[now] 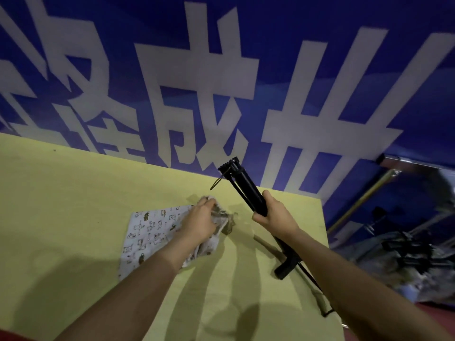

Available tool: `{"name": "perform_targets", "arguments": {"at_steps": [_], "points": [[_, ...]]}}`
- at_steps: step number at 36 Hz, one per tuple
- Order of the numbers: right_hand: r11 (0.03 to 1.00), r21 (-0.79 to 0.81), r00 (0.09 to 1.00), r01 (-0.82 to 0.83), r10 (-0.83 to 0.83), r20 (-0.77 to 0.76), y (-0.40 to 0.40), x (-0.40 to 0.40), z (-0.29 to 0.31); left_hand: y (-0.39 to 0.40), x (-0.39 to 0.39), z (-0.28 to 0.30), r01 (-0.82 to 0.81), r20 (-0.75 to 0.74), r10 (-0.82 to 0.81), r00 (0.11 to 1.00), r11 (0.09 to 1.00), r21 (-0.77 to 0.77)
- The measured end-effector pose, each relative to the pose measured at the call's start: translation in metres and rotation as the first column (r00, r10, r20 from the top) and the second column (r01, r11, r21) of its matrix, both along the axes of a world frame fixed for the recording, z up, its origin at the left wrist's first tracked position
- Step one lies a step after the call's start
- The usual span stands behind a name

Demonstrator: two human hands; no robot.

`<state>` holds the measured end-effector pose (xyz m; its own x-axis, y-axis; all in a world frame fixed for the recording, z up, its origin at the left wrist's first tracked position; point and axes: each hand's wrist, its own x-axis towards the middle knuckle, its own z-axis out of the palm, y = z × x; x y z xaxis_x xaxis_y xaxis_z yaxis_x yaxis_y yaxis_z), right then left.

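meanwhile right hand (273,215) holds tripod (248,193) over table edge (322,232), beside cloth (152,232).

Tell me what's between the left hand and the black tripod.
Head view: the bunched, soiled end of the cloth pokes past the left hand; beyond it, bare yellow table up to the black tripod.

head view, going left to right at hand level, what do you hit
patterned cloth → left hand, bunching that cloth's right edge → right hand, gripping the black tripod → dark heap of gear at far right
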<state>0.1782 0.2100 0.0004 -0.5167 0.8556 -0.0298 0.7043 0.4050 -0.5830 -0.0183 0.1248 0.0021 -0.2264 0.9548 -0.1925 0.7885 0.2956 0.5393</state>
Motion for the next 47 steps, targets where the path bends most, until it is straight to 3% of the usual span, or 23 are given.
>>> {"name": "perform_targets", "arguments": {"at_steps": [9,20,32,38,43,47], "points": [[0.995,-0.088,0.983,0.049,-0.064,-0.173,-0.027,0.013,0.017,-0.012,-0.002,0.005,-0.024,0.075,0.022,0.997,0.999,0.035],[0.985,-0.172,0.995,-0.024,0.006,-0.101,-0.046,0.009,0.013,-0.027,-0.027,0.015,-0.038,0.255,0.022,0.967,0.997,0.060],[0.996,-0.071,0.998,-0.048,0.045,-0.031,-0.058,-0.002,0.001,-0.040,-0.039,0.028,-0.098,0.356,0.099,0.929,0.995,-0.023],[0.983,0.033,0.969,-0.181,0.173,0.177,-0.060,-0.001,-0.001,-0.036,-0.039,0.038,-0.063,0.201,0.066,0.977,0.998,-0.024],[0.943,0.198,0.920,-0.268,0.189,0.343,-0.059,-0.010,0.007,-0.037,-0.028,0.044,0.062,-0.085,-0.071,0.994,0.993,-0.105],[0.899,0.290,0.880,-0.328,0.178,0.441,-0.054,-0.018,0.020,-0.043,-0.019,0.048,0.056,-0.287,-0.084,0.954,0.993,-0.103]]}}
